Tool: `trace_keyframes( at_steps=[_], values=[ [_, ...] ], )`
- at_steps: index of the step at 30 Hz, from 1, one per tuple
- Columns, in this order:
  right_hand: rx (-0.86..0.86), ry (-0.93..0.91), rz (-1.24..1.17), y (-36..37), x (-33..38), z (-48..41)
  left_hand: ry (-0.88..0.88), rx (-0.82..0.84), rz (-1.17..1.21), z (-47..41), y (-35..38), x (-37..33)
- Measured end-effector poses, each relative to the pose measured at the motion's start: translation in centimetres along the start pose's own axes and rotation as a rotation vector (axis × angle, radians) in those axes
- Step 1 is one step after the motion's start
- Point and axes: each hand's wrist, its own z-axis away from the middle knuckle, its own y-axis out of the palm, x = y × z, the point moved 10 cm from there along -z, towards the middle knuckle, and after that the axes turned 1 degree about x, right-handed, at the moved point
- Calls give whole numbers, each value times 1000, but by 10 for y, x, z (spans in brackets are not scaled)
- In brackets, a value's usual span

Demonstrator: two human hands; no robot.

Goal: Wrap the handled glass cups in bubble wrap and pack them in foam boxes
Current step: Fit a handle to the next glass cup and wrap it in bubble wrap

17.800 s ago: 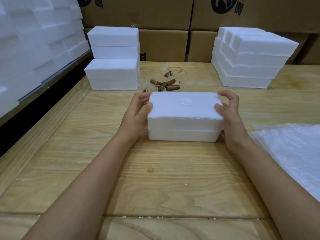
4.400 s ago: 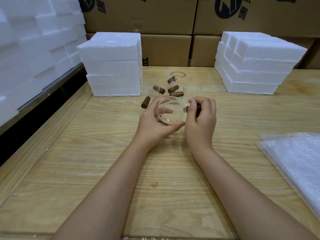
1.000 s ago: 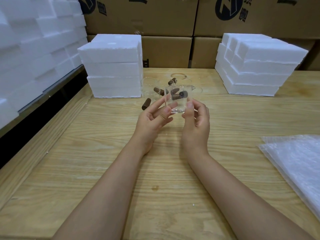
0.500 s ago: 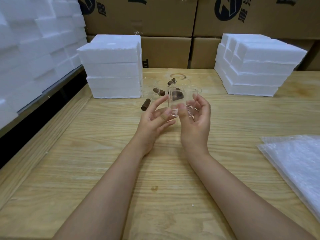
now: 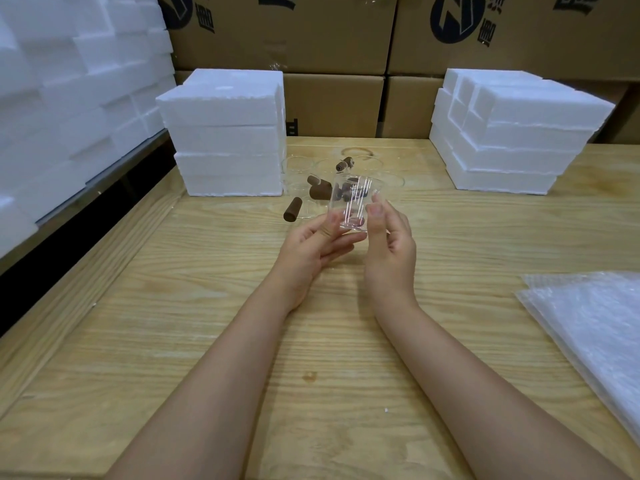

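Glass cup (image 5: 350,206) hangs mouth up just above the wooden table (image 5: 207,306), held between both hands in front of the other cups. The left hand (image 5: 311,249) grips it from the near left side, with the thumb pressed on the wall and the fingers stretched under the base. The right hand (image 5: 389,242) pinches the cup's right side with thumb and forefinger, and its other fingers are loosely curled. Behind the held cup stand more clear cups (image 5: 304,188) with brown handles, between the left foam-box stack (image 5: 228,140) and the right foam-box stack (image 5: 512,133). Bubble wrap sheets (image 5: 595,334) lie on the table at the far right, well apart from both hands. Cardboard cartons (image 5: 332,46) line the back.
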Motion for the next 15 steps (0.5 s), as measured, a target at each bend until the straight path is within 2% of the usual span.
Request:
trace_keyframes(
  at_steps=[4, 10, 15],
  values=[
    [-52, 31, -65, -6, -1, 0, 59, -30, -43, 0, -3, -4],
    [-27, 71, -131, -3, -8, -4, 129, -47, -130, 3, 2, -13],
    [-44, 115, -250, -3, -11, -4, 84, -41, -80, 1, 1, -8]
  ],
)
